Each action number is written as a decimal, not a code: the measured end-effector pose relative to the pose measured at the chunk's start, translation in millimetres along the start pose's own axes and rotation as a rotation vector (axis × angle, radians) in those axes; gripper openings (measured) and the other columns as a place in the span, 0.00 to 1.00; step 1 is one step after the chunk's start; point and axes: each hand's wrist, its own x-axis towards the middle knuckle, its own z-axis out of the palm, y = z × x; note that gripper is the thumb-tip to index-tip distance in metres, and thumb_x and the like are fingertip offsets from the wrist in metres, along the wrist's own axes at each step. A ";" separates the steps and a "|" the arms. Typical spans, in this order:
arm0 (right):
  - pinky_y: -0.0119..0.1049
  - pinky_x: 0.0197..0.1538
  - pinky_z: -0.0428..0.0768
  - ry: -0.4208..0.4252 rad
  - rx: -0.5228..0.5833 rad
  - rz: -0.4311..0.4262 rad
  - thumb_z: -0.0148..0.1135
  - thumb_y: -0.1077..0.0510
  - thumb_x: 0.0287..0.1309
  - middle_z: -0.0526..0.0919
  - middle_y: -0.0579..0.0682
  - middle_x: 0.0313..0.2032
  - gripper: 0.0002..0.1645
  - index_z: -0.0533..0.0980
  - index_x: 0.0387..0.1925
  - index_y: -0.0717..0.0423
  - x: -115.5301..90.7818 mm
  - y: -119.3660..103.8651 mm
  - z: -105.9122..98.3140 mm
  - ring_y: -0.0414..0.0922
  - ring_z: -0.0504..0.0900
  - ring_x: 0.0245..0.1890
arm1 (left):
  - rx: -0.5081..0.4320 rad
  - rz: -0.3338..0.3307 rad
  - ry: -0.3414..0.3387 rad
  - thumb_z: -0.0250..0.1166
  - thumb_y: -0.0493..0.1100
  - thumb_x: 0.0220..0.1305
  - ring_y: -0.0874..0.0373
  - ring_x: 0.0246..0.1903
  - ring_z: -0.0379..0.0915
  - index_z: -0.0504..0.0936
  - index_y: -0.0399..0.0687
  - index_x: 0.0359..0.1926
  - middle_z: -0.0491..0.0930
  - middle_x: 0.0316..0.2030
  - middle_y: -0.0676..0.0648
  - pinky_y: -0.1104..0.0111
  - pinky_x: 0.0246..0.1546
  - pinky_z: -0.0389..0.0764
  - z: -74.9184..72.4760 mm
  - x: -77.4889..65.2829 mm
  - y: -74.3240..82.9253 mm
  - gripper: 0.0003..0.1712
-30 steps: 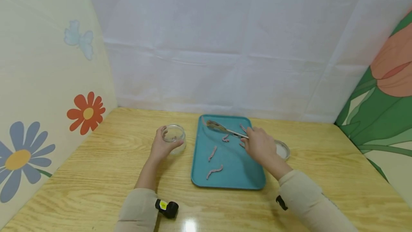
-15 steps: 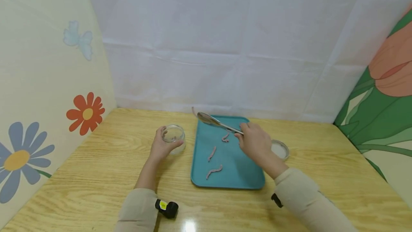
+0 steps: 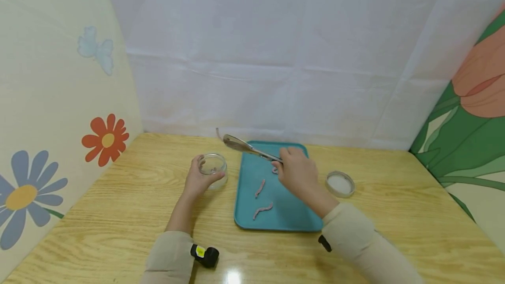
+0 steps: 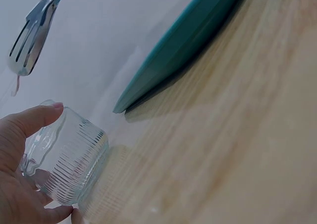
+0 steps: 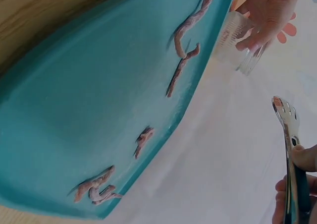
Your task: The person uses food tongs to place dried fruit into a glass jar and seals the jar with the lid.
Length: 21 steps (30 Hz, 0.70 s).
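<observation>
My left hand [image 3: 198,180] grips a clear glass jar [image 4: 74,157] with ribbed sides on the table, thumb near its rim. A few small pinkish bits show through the glass. My right hand [image 3: 298,172] holds slotted metal tongs [image 3: 256,150] by the handle over the far part of the teal tray [image 3: 289,216]. Their tips pinch a thin pink strip [image 3: 218,133], which sticks out past them, up and to the right of the jar in the head view. Several twisted pinkish, meat-like strips [image 5: 193,23] lie on the tray; my right hand hides some in the head view.
A round lid [image 3: 340,184] with a pale middle lies on the wooden table [image 3: 118,222], right of the tray. A white cloth [image 3: 252,56] hangs behind the table, and flower-patterned panels [image 3: 43,113] stand at both sides.
The tongs have risen from the tray's far left corner with the pink strip and moved left towards the jar. My right hand has uncovered the lid. The left hand and jar stay put.
</observation>
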 end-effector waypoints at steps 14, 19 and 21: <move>0.29 0.12 0.60 -0.026 0.040 -0.049 0.57 0.48 0.52 0.62 0.44 0.18 0.16 0.64 0.20 0.52 -1.6 -19.8 8.5 0.40 0.62 0.17 | -0.005 0.004 -0.011 0.69 0.46 0.44 0.40 0.57 0.48 0.43 0.41 0.63 0.49 0.60 0.34 0.52 0.52 0.58 -0.6 -1.8 -0.8 0.53; 0.28 0.11 0.58 -0.032 0.055 -0.070 0.57 0.49 0.52 0.60 0.44 0.17 0.17 0.63 0.20 0.52 -2.7 -24.3 12.6 0.39 0.60 0.15 | -0.018 0.002 -0.016 0.69 0.46 0.44 0.40 0.57 0.49 0.43 0.41 0.63 0.48 0.60 0.34 0.53 0.52 0.58 -0.7 -1.6 -1.1 0.53; 0.28 0.11 0.58 -0.035 0.058 -0.070 0.58 0.49 0.52 0.61 0.44 0.18 0.16 0.63 0.20 0.52 -2.8 -25.7 14.0 0.39 0.61 0.16 | -0.020 0.001 -0.016 0.69 0.46 0.44 0.40 0.57 0.50 0.43 0.41 0.63 0.48 0.60 0.34 0.53 0.52 0.58 -0.6 -1.4 -1.3 0.53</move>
